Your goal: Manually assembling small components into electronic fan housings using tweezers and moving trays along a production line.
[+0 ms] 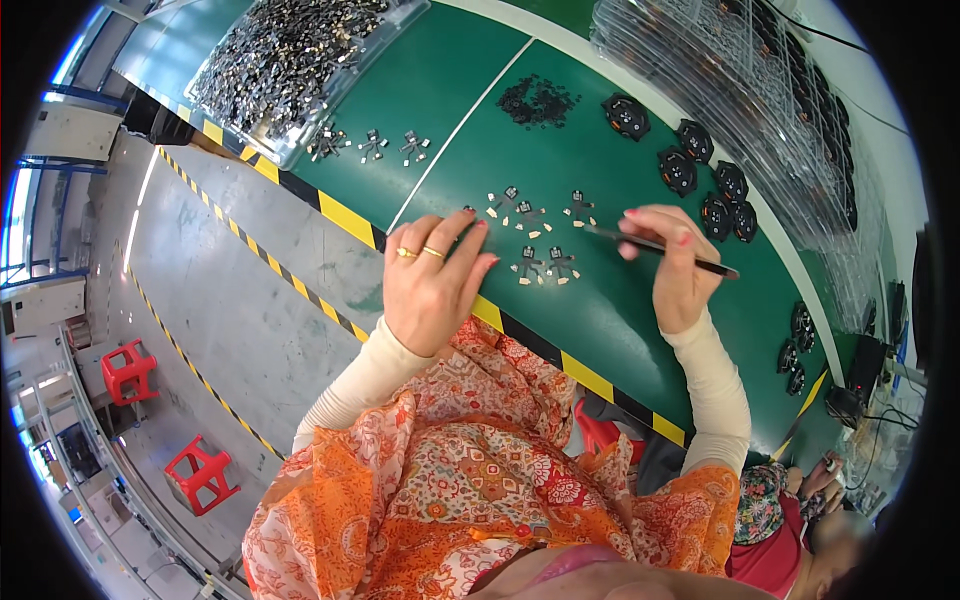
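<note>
My right hand (pixel 684 262) is closed around slim dark tweezers (pixel 660 247). Their tip reaches a small black flex-cable part with pale tabs (pixel 578 207); whether they touch is hard to tell. My left hand (pixel 432 285), with rings on it, lies near the table's front edge, fingers stretched and thumb apart. A bit of another small part (pixel 468 210) shows at its fingertips, mostly hidden. Between the hands lie several more flex-cable parts (pixel 530 264) of the same kind.
A clear bin (pixel 290 150) heaped with small parts stands at the far left. Loose black pieces (pixel 538 102) form a pile farther back. Round black units (pixel 678 172) sit at the right, before stacked clear trays (pixel 720 90). Another person (pixel 780 530) is at the lower right.
</note>
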`<state>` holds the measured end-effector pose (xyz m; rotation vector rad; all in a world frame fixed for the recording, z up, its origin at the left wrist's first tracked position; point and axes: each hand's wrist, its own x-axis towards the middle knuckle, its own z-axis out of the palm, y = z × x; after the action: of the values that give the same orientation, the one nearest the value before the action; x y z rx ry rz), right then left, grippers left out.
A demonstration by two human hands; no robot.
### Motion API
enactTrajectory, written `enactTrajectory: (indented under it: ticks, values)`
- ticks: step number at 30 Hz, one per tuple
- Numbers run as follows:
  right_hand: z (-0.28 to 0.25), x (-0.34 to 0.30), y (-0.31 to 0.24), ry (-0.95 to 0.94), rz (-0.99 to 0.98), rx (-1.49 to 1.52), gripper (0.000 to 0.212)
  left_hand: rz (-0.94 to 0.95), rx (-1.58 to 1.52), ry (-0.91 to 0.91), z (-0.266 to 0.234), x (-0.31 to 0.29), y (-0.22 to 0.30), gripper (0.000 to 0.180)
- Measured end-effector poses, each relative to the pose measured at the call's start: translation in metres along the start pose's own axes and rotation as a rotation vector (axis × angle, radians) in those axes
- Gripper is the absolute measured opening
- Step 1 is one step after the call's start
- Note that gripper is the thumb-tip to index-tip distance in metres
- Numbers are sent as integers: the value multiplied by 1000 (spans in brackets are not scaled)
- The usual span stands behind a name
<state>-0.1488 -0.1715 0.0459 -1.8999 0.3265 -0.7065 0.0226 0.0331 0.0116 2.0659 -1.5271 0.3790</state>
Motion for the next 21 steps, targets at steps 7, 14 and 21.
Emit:
enactTrajectory:
  ticks: [7,14,21]
  values:
    - [21,37,43,19,-48,-40,22,119,-162,-118,17,18,6,36]
    - [21,43,48,-50,-28,-32,23,126,-271,-159,13,17,1,29]
    - [23,49,52,-65,-15,-38,23,136,-304,-197,13,21,3,27]
